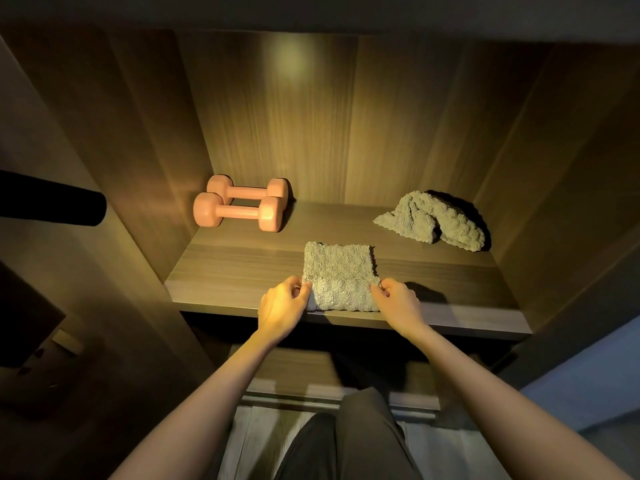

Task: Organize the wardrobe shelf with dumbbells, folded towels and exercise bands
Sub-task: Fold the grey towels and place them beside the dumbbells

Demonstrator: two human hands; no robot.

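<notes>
left hand (282, 306) and right hand (398, 303) each pinch a near corner of the folded towel (341, 278) at the shelf (225, 275) front. beyond the grip: two dumbbells (242, 206) left, crumpled towel (433, 220) right.

Home bedroom closet: wood-grain wardrobe shelf (242, 271) w/ dumbbells (239, 206), towels (341, 275).

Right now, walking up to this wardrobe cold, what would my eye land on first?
Probably the two pink dumbbells lying side by side at the back left of the lit shelf. Next comes the folded towel at the front edge, pinched at its sides by the left hand and right hand, and then a crumpled towel heaped at the back right.
</notes>
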